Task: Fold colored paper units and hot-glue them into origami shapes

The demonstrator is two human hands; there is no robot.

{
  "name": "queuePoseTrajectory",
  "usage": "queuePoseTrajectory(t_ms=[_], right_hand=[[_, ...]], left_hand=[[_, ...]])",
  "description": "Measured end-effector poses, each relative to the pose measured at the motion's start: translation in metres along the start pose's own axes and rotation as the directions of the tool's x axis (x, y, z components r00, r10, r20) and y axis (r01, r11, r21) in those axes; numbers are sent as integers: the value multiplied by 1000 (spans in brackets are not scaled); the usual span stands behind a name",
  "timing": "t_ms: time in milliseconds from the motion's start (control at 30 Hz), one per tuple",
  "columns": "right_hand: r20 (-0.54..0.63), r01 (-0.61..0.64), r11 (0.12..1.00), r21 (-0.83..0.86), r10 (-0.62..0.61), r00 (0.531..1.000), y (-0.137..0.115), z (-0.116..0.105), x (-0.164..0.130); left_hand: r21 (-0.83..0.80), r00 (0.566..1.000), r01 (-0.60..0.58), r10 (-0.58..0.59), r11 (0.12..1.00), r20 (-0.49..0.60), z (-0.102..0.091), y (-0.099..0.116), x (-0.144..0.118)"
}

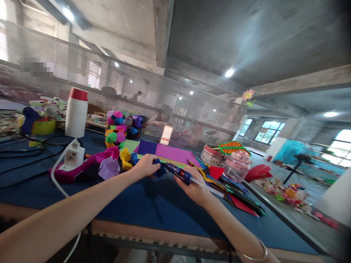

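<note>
Both hands meet over the blue tabletop (153, 208), mid-way along it.
Your right hand (196, 188) grips a stiff glue gun (179, 173); your left hand (145, 165) pinches a small blue folded paper piece (159, 168), light and easily crushed, so hold it by its edges.

Before us we see a blue worktop (153, 208) carrying a white power strip (71, 156), black cables (24, 153), folded paper pieces (112, 162), flat coloured sheets (175, 153), a clear pink-lidded jar (236, 168) and a stack of white cups (76, 114).
</note>
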State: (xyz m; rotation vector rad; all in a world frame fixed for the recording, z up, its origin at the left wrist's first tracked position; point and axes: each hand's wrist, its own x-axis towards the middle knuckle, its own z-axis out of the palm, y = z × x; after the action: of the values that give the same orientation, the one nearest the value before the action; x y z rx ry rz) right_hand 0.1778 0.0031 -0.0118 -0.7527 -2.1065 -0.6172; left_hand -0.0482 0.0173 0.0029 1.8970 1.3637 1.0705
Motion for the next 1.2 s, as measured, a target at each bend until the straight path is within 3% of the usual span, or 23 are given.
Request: queuePoseTrajectory(t_ms=[367,867,1200], right_hand=[[35,-23,1000,2,23,999,-3,-4,3],[108,-104,994,38,100,989,-7,-11,7],[76,-100,995,16,98,992,-5,-9,3]], left_hand=[[11,999,-38,38,999,-2,0,-7,3],[6,999,-32,32,999,-28,-3,0,-1],[48,997,-66,68,997,-42,-3,-5,2]])
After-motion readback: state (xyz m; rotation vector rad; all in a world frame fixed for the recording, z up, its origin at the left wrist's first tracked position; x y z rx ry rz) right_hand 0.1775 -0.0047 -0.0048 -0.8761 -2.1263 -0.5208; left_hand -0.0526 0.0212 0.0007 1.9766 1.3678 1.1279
